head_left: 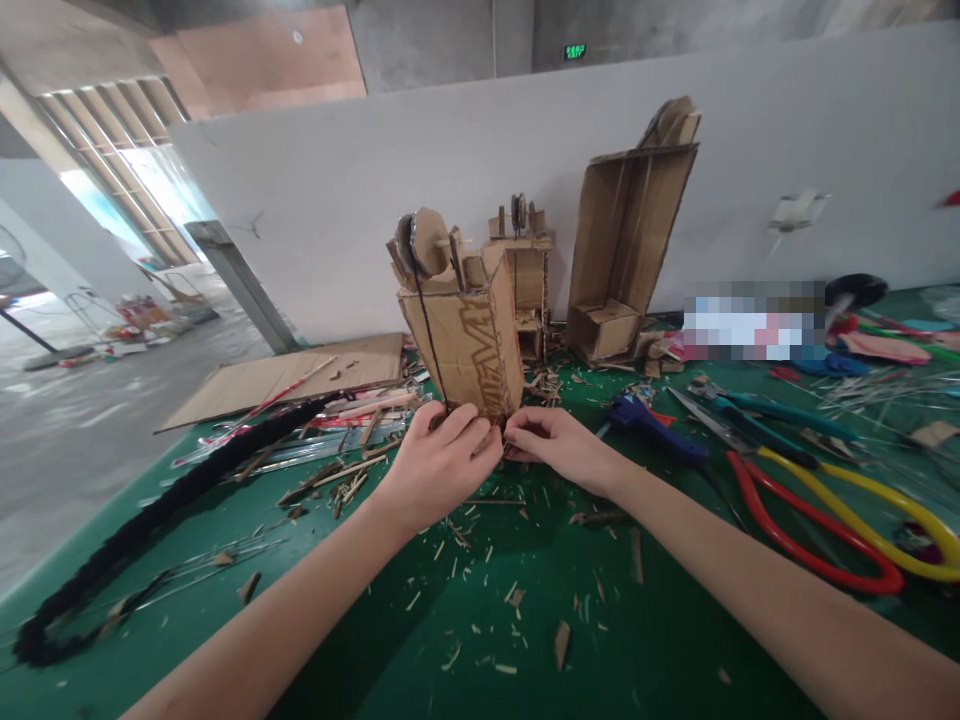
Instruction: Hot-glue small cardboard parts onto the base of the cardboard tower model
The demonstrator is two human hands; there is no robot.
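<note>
A cardboard box model (461, 345) with a pulley wheel (431, 242) on top stands slightly tilted in front of me. A dark cord (429, 335) runs down from the wheel along its front. My left hand (446, 455) has its fingers curled round the box's lower edge. Close beside it, my right hand (555, 445) pinches at the lower right corner of the box; what sits between its fingertips is too small to make out. The fingers hide the bottom of the box.
Behind stand a smaller cardboard model (529, 280) and a tall open one (630, 240). To the right lie a blue glue gun (652, 430), scissors (814, 560) with red and yellow handles, and pliers (780, 405). Black fuzzy strips (165, 510) lie left. Scraps (517, 597) litter the green table (360, 640).
</note>
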